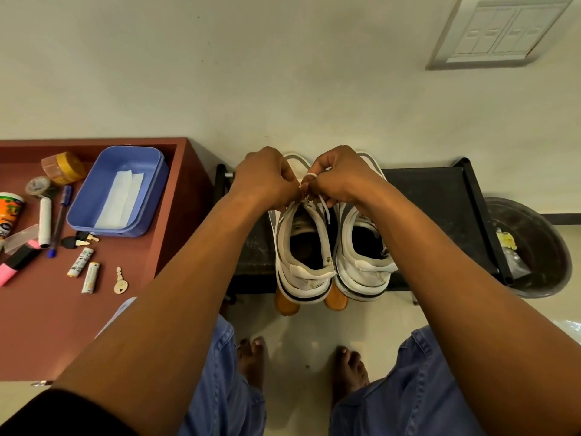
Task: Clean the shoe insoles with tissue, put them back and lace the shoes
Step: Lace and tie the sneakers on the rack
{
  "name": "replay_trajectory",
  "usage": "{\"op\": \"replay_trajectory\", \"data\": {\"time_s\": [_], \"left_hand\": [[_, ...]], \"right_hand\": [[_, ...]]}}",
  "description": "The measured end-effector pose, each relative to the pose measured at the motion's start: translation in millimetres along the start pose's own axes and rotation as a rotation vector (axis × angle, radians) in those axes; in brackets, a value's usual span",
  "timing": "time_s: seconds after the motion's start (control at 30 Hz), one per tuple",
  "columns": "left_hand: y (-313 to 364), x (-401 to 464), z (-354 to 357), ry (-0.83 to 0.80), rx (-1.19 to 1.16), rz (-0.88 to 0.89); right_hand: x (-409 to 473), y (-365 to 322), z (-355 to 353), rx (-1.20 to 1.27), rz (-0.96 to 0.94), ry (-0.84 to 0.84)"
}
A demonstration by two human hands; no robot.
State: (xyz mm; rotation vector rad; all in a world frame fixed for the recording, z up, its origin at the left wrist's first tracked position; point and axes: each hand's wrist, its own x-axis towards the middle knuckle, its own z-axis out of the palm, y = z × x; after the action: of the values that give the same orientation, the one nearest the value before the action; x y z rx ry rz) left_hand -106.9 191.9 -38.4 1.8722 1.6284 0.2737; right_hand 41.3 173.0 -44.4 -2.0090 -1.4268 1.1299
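Two white sneakers stand side by side, heels toward me, on a black rack (440, 199). The left shoe (303, 265) has its white lace (309, 179) pinched between both hands above its tongue. My left hand (267, 177) grips one lace end and my right hand (341, 176) holds a small loop of it. The right shoe (361, 265) lies partly under my right wrist. Dark insoles show inside both shoes. A white tissue (121, 196) lies in a blue box (151, 202).
A reddish-brown table (47, 325) at the left carries tape rolls, markers, pens, batteries (85, 269) and keys (120, 283). A dark bin (534, 247) with scraps stands right of the rack. My bare feet and jeans-clad knees are below.
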Motion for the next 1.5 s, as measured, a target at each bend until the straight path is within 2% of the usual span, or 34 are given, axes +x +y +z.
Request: {"op": "replay_trajectory", "data": {"time_s": [0.27,0.5,0.73,0.93,1.13,1.5], "left_hand": [[1.2,0.2,6.0,0.057,0.129,0.116],[-1.0,2.5,9.6,-0.068,0.148,0.192],[-2.2,3.1,3.9,-0.105,0.029,0.075],[-1.4,5.7,-7.7,-0.249,-0.187,-0.098],[-7.0,5.3,-15.9,-0.313,-0.164,-0.038],[-9.7,4.8,-13.7,-0.181,0.001,0.048]], "right_hand": [[-5.6,-1.4,-1.6,0.110,0.041,-0.031],[-9.0,-0.8,-6.4,0.123,0.004,-0.059],[-7.6,-0.1,-6.8,0.117,-0.029,-0.057],[-7.9,0.2,-7.3,0.126,-0.040,-0.055],[-9.0,0.5,-8.1,0.157,-0.035,-0.043],[-8.5,-0.9,-8.5,0.157,-0.036,-0.091]]}}
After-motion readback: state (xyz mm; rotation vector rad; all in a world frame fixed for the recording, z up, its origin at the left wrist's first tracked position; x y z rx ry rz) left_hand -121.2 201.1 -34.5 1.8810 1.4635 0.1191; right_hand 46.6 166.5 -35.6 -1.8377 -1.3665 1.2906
